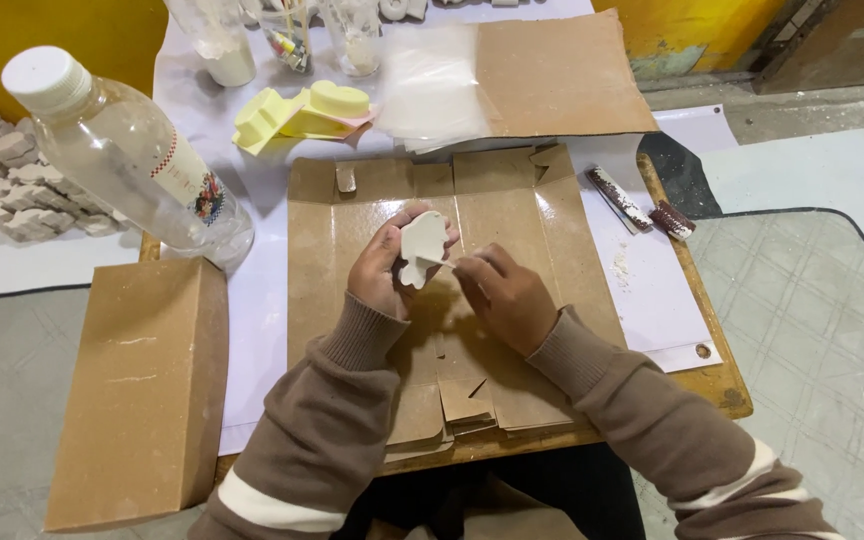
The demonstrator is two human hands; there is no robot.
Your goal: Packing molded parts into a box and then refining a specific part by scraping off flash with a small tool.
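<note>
A person in a brown sweater with cream-striped sleeves works at a small wooden bench [722, 385], both hands raised over a flattened cardboard box [522, 230] spread across its top. The left hand [384, 268] cups a small white cast piece [422, 245], the fingers [407, 215] curled behind and around it and the thumb against its near edge, so the piece stands nearly upright above the palm. The right hand [507, 295] sits just beside it, fingers pinched narrow on a thin pale tool [439, 261] whose tip touches the lower right edge of the piece; what kind of tool it is cannot be told. To the person's left, a closed brown cardboard box [142, 390] stands at the bench's edge, and beyond it a clear plastic bottle [122, 150] with a white cap lies tilted on white paper [252, 320]. To the right, two dark, dust-flecked sticks [617, 197] rest on the paper near a scatter of white powder [620, 268]. Farther back lie pale yellow moulds [297, 112], a stack of clear plastic sheets [432, 85] on a sheet of brown card [562, 75], and clear cups [357, 40]. At far left, a heap of grey-white cast shapes [2, 180] sits against a yellow wall [72, 30].
</note>
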